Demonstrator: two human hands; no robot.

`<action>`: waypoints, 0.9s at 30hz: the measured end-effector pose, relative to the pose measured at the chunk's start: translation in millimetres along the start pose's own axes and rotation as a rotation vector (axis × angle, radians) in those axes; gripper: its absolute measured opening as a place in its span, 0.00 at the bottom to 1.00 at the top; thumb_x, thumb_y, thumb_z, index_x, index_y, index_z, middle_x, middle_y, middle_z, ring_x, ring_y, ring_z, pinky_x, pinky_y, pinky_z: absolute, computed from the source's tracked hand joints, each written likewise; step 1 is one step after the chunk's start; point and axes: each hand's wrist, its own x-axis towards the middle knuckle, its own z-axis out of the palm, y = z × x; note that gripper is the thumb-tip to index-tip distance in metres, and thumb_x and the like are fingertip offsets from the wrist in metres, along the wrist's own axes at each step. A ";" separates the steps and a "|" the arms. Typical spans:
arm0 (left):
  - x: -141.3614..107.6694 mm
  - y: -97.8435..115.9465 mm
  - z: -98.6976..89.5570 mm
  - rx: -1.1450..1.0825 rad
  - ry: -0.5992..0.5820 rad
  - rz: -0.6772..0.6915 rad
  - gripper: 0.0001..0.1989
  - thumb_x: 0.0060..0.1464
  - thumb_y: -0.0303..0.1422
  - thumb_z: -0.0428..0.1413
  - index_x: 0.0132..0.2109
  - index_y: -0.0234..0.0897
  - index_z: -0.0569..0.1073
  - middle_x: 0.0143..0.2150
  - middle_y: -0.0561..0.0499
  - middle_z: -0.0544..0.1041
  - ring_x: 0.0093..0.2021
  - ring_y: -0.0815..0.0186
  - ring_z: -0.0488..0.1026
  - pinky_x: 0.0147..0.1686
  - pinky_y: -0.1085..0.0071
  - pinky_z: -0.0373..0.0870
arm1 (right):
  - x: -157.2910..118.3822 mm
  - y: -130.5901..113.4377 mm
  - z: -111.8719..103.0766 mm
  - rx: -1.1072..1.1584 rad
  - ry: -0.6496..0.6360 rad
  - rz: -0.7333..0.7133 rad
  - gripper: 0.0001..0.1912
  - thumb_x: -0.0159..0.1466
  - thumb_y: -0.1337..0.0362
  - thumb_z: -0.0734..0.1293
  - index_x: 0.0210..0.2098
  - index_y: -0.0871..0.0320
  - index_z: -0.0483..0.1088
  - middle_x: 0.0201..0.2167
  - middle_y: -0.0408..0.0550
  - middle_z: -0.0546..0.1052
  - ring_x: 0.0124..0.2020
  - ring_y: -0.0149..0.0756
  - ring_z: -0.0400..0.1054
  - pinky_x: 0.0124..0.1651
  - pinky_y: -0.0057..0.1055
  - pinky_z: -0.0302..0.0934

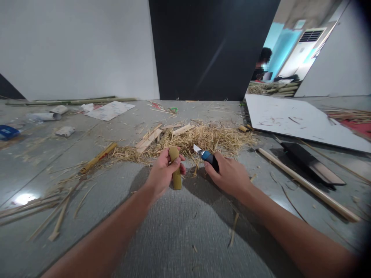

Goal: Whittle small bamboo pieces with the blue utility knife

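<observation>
My left hand [162,172] grips a short olive-green bamboo piece [175,178], held roughly upright with its rounded top above my fingers. To its right, my right hand [228,174] holds a blue-and-black utility knife [207,156]; the short blade points up and left toward the bamboo, a small gap apart. Both hands hover over the grey floor just in front of a heap of pale bamboo shavings [208,139].
Split bamboo strips [149,139] lie by the shavings, a long pale stick [307,185] and a dark flat board [311,164] to the right. A white board [292,119] lies farther right. Papers [109,110] and poles sit by the wall. A person [262,67] sits far back.
</observation>
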 end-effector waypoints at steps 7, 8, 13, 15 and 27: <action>2.0 -3.9 -1.5 0.074 0.019 0.001 0.14 0.53 0.31 0.60 0.46 0.35 0.68 0.40 0.50 0.74 0.28 0.72 0.71 0.30 0.70 0.71 | 1.7 0.5 1.9 0.002 -0.016 -0.014 0.22 0.67 0.45 0.52 0.38 0.56 0.63 0.30 0.52 0.77 0.28 0.41 0.70 0.26 0.31 0.41; 2.5 -5.1 -2.0 0.072 0.011 -0.002 0.14 0.53 0.31 0.60 0.46 0.35 0.68 0.40 0.50 0.75 0.28 0.72 0.71 0.30 0.70 0.71 | 1.5 0.2 1.8 -0.001 -0.019 -0.012 0.22 0.67 0.45 0.52 0.38 0.56 0.64 0.30 0.52 0.77 0.28 0.41 0.70 0.26 0.31 0.41; 2.3 -8.1 -1.2 0.067 -0.013 -0.049 0.13 0.53 0.34 0.61 0.44 0.33 0.69 0.39 0.48 0.76 0.29 0.71 0.72 0.31 0.70 0.71 | 1.2 -0.9 1.3 -0.019 -0.038 0.008 0.23 0.67 0.44 0.52 0.40 0.56 0.65 0.30 0.52 0.77 0.27 0.41 0.69 0.26 0.31 0.41; 1.2 -7.8 1.1 0.067 -0.010 -0.049 0.12 0.54 0.35 0.60 0.42 0.34 0.69 0.38 0.49 0.76 0.28 0.72 0.72 0.30 0.70 0.71 | 1.6 -0.4 1.6 -0.016 -0.034 0.002 0.23 0.67 0.44 0.52 0.39 0.56 0.65 0.29 0.51 0.76 0.27 0.40 0.68 0.26 0.31 0.41; -0.3 -5.6 6.5 -0.145 -0.059 -0.156 0.15 0.56 0.33 0.57 0.49 0.37 0.68 0.33 0.53 0.70 0.23 0.75 0.65 0.23 0.75 0.58 | -1.9 1.8 4.4 0.062 0.000 -0.151 0.19 0.67 0.47 0.54 0.37 0.57 0.62 0.29 0.49 0.76 0.27 0.38 0.67 0.28 0.31 0.41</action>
